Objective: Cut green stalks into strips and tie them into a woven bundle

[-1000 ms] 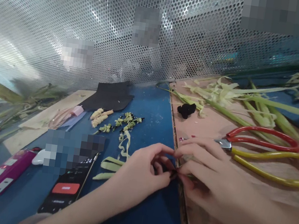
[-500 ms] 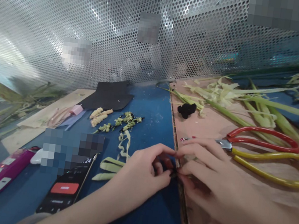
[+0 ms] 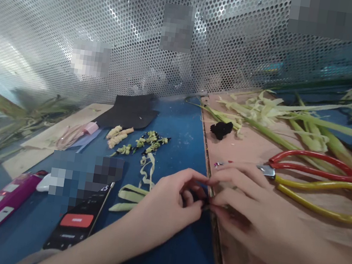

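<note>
A blue table (image 3: pixel 183 128) runs under the left side, a pinkish-brown board (image 3: pixel 242 151) with a worn edge lies on the right, and a perforated metal screen (image 3: pixel 137 35) leans across the back of the room, reflecting light. Two bare hands meet at the board's edge: the left hand (image 3: pixel 169 203) and the right hand (image 3: pixel 247 203), their fingers curled in and nearly closed, tips pinching one small dark piece (image 3: pixel 206 205) (mostly hidden, so its shape cannot be told). Just beyond the right hand lies one pair of scissors (image 3: pixel 268 171) with a red and a yellow handle; beyond that, one black clump (image 3: pixel 221 130) and several pale green husks (image 3: pixel 270 114), overlapping too much to count. On the blue side are one dark sheet (image 3: pixel 129 110), one magenta case (image 3: pixel 5 204), one lit phone (image 3: pixel 76 223) beside the left forearm, and a cluster of knotted green pieces (image 3: pixel 151 139).
</note>
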{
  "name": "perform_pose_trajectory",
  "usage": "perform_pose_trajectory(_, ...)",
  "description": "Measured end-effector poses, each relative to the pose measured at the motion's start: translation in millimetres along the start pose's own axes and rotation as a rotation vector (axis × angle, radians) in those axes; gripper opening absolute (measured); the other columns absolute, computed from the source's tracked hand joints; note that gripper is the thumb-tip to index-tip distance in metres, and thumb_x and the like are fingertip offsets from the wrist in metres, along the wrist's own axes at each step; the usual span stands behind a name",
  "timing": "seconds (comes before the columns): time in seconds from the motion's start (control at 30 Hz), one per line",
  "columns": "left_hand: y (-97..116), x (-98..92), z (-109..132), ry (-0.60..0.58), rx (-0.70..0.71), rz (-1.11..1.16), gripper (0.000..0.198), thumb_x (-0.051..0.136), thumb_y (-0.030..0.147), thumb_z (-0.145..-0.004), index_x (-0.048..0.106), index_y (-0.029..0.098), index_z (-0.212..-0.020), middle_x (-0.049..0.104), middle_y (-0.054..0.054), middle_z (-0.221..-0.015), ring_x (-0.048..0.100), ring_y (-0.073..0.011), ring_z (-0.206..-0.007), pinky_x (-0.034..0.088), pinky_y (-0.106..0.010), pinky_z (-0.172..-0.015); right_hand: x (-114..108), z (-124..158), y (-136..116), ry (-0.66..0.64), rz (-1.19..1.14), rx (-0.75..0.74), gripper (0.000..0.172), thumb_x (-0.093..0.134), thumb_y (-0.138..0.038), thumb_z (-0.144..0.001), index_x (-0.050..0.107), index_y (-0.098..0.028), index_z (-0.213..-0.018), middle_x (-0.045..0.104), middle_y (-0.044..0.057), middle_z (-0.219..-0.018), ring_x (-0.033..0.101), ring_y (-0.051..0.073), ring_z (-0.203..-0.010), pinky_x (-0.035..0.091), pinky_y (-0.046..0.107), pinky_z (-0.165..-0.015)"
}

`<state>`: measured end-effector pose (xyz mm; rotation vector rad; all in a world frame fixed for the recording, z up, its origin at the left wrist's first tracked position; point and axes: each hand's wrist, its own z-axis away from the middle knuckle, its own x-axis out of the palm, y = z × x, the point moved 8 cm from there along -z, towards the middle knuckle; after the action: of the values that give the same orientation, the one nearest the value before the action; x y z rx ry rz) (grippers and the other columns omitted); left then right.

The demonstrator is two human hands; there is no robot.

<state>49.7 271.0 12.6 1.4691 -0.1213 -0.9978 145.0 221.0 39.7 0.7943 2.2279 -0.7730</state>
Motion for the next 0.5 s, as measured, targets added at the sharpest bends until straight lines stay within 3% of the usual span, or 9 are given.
perform_pose_trajectory(0.5, -6.3, 1.7, -0.2, -0.036, -0.068, 0.191, 0.035, 0.051, 0.013, -0.074, 0.051, 0.019, -0.108, 0.060, 0.000, -0.085, 0.045, -0.0064, -0.061, 0.036, -0.020, -0.057, 3.4, -0.8, 2.9, -0.009, 0.014, 0.009, 0.016, 0.051, -0.008, -0.082, 0.061, -0.019, -0.090, 0.059, 0.006, -0.097, 0.047, 0.022, -0.099, 0.041, 0.038, -0.084)
